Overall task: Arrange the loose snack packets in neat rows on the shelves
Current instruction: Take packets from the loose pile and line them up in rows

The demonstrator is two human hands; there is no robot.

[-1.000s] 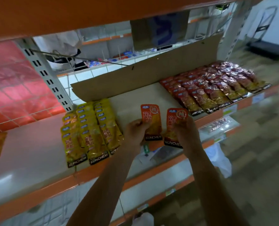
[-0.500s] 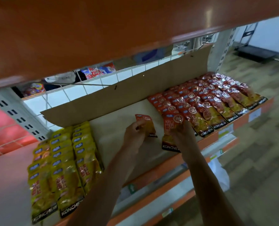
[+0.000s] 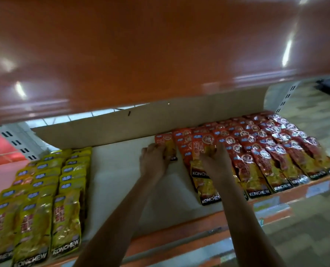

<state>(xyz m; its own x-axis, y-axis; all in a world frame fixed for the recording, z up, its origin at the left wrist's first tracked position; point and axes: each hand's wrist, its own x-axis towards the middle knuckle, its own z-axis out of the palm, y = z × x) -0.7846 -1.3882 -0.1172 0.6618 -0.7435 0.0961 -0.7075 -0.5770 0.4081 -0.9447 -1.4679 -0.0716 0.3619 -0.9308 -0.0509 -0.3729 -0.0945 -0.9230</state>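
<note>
Red packets (image 3: pixel 256 151), yellow packets (image 3: pixel 44 189), orange shelf (image 3: pixel 160 45)

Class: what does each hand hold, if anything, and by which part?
The left hand grips a red packet by its lower end; the right hand lies on a second packet mid-length, grip unclear.

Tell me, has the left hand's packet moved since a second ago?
Yes: the packet went from near the shelf front edge back toward the cardboard wall.

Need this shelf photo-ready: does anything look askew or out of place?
One red packet under the left hand sits alone at the back, beside the full red rows; bare cardboard lies in front of it.
</note>
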